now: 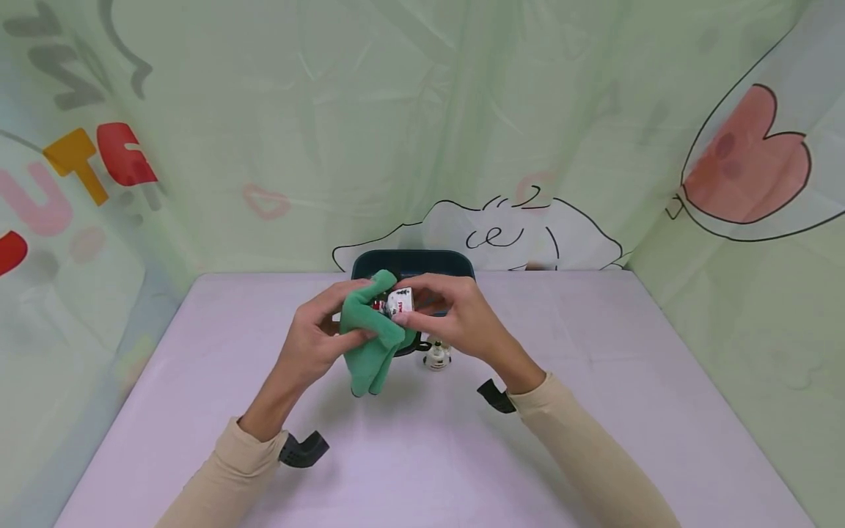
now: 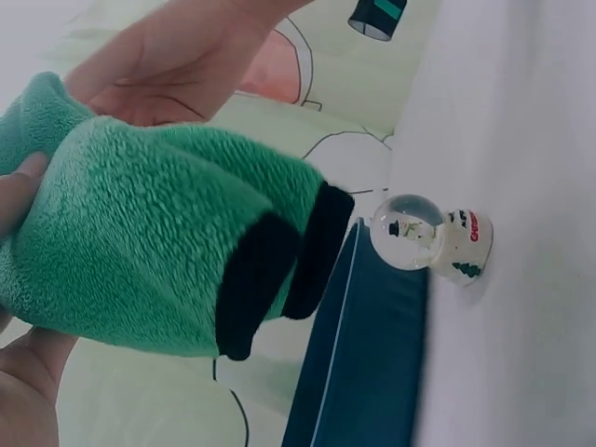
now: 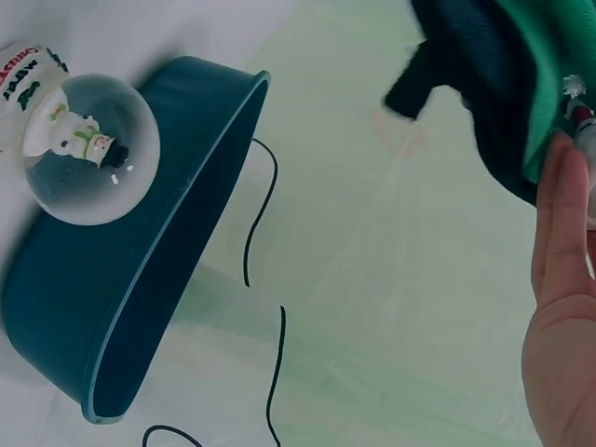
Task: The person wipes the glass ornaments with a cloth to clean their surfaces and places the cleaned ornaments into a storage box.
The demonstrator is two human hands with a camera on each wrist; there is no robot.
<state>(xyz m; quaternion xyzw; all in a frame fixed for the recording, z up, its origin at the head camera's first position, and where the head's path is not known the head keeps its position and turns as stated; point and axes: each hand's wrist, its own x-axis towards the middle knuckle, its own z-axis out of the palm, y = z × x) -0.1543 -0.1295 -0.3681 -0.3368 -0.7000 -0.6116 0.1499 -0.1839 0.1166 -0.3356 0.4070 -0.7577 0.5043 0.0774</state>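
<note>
My left hand [image 1: 310,337] grips a green plush cloth [image 1: 363,323] with dark edging, folded around a small snow globe. Fingers and thumb of my right hand [image 1: 462,312] pinch that snow globe's white printed base [image 1: 400,301]. The cloth hides much of the globe's dome in the head view; a bit of its figure [image 3: 579,112] shows at the edge of the right wrist view. Below the hands, a second snow globe [image 2: 461,247] with a snowman inside stands upright on the table.
A dark teal plastic bin [image 3: 177,200] stands behind the second globe, partly hidden by the hands in the head view. The pale table [image 1: 561,440] reaches back to a printed curtain [image 1: 297,147]. Black wrist mounts [image 1: 304,449] stick out below both forearms.
</note>
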